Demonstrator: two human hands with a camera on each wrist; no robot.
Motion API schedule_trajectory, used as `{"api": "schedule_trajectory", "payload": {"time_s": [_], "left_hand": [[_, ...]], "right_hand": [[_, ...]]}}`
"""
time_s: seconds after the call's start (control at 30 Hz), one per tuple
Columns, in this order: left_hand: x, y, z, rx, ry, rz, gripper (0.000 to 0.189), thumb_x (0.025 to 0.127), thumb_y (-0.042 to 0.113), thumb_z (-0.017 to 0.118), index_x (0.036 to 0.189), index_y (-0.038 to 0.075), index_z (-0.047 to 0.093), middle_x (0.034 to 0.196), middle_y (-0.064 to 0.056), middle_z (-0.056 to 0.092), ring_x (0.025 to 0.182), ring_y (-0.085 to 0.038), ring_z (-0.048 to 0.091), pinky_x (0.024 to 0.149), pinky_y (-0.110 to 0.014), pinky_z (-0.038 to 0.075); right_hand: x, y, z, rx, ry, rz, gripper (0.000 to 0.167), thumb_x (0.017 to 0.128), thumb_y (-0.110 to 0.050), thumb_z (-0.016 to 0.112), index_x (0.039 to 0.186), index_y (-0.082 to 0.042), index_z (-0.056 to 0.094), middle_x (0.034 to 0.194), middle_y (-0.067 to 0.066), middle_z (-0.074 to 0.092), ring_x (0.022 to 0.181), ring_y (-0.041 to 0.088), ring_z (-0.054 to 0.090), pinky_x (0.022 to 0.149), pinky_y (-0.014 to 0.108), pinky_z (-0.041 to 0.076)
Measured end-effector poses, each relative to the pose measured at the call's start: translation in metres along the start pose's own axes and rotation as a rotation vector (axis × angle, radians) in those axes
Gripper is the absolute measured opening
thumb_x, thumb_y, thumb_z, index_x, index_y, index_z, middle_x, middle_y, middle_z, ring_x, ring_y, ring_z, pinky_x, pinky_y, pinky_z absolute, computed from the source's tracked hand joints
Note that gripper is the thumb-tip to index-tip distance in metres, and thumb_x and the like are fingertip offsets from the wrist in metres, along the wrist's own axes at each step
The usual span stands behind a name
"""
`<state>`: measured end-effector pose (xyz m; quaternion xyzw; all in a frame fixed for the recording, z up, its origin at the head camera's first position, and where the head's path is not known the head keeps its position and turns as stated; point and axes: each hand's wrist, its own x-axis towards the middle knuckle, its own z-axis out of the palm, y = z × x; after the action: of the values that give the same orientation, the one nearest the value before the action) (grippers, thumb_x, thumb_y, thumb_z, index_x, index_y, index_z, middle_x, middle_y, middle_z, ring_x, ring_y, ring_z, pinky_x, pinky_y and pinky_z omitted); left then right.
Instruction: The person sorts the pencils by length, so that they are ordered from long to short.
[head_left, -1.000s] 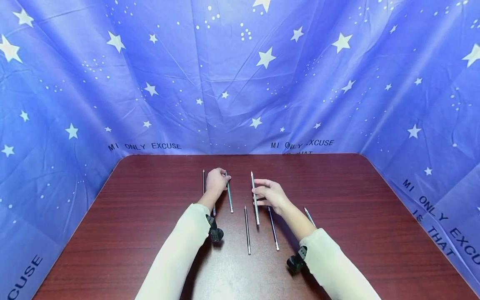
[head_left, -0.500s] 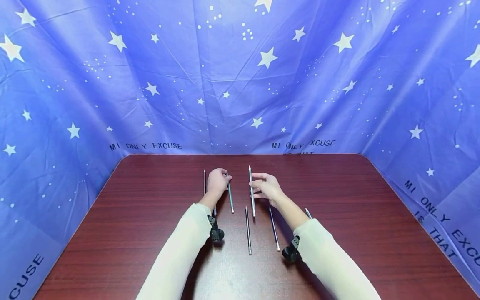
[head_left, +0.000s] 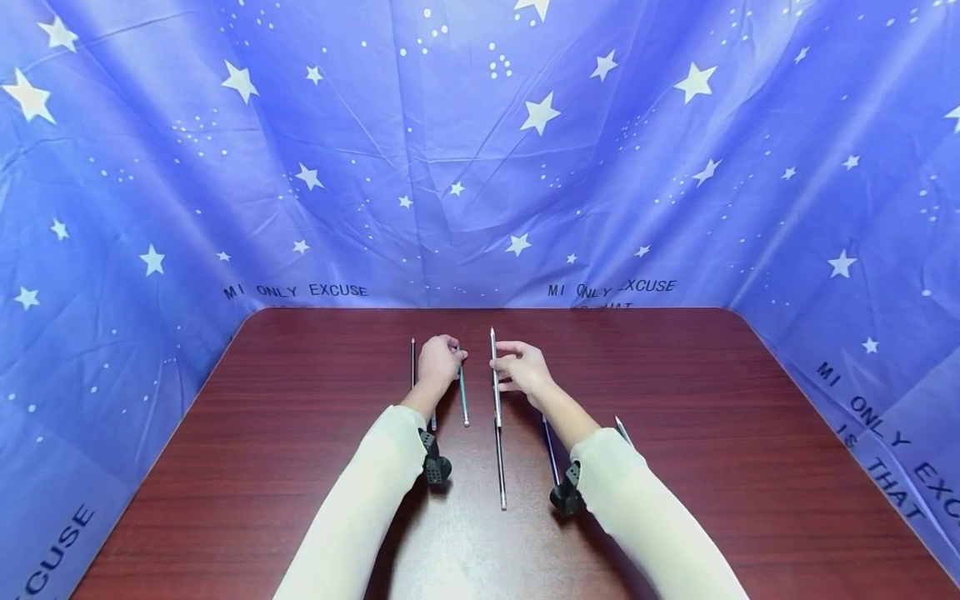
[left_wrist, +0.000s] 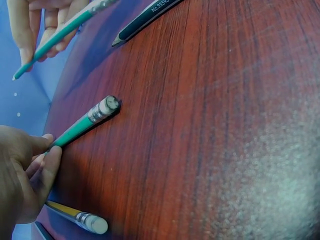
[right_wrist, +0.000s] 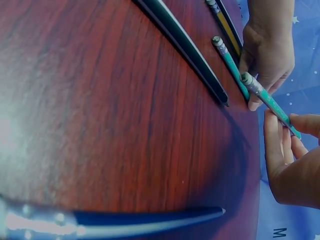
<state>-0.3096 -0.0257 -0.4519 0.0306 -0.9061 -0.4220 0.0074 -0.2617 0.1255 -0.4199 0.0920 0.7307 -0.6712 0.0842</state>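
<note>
My left hand (head_left: 438,360) pinches a green pencil (left_wrist: 80,128) near its far end; the pencil lies along the table with its eraser toward me. Between the thumb and fingers of my right hand (head_left: 525,367) is a second green pencil (right_wrist: 270,102), raised over the table, eraser end toward me. In the head view its lower end overlaps the tip of a dark pencil (head_left: 501,467) lying on the wood. Beside the left hand's pencil lies a yellow pencil (left_wrist: 72,215), mostly hidden by that hand in the head view.
A black pencil (head_left: 413,358) lies left of my left hand. Under my right forearm rests a dark blue pencil (head_left: 552,454), and another pencil (head_left: 622,429) shows partly behind the right sleeve. The brown table (head_left: 225,467) ends at a blue star-patterned curtain (head_left: 450,125).
My right hand has moved left and away from me with its green pencil, closer to my left hand. The left hand keeps its pinch in the same place.
</note>
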Motion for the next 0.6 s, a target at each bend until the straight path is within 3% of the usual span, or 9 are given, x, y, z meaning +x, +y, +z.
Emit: {"api": "schedule_trajectory", "payload": {"time_s": [0.17,0.4,0.6], "left_hand": [[0.001,0.001,-0.001,0.005,-0.007,-0.01,0.026,0.087,0.018,0.066,0.109,0.004,0.065,0.092,-0.008,0.068,0.055,-0.015,0.064,0.05,-0.022,0.054],[0.003,0.0,0.0,0.069,0.0,-0.003,0.024,0.087,0.02,0.066,0.107,0.007,0.066,0.092,-0.005,0.068,0.075,-0.017,0.064,0.066,-0.027,0.054],[0.003,0.0,-0.001,0.049,-0.02,-0.015,0.023,0.086,0.019,0.067,0.106,0.006,0.065,0.093,-0.006,0.068,0.075,-0.018,0.065,0.064,-0.027,0.055]], "right_hand": [[0.004,0.001,0.006,0.003,0.022,0.003,0.042,0.084,0.001,0.06,0.126,-0.002,0.054,0.093,0.017,0.067,0.059,0.011,0.057,0.052,0.024,0.056],[0.009,0.005,0.013,-0.001,0.02,0.008,0.041,0.085,0.0,0.059,0.125,-0.002,0.054,0.102,0.025,0.065,0.057,0.01,0.057,0.049,0.023,0.055],[0.011,0.008,0.017,-0.006,0.024,0.026,0.041,0.085,0.0,0.058,0.126,-0.002,0.054,0.105,0.026,0.064,0.058,0.011,0.058,0.048,0.021,0.054]]}}
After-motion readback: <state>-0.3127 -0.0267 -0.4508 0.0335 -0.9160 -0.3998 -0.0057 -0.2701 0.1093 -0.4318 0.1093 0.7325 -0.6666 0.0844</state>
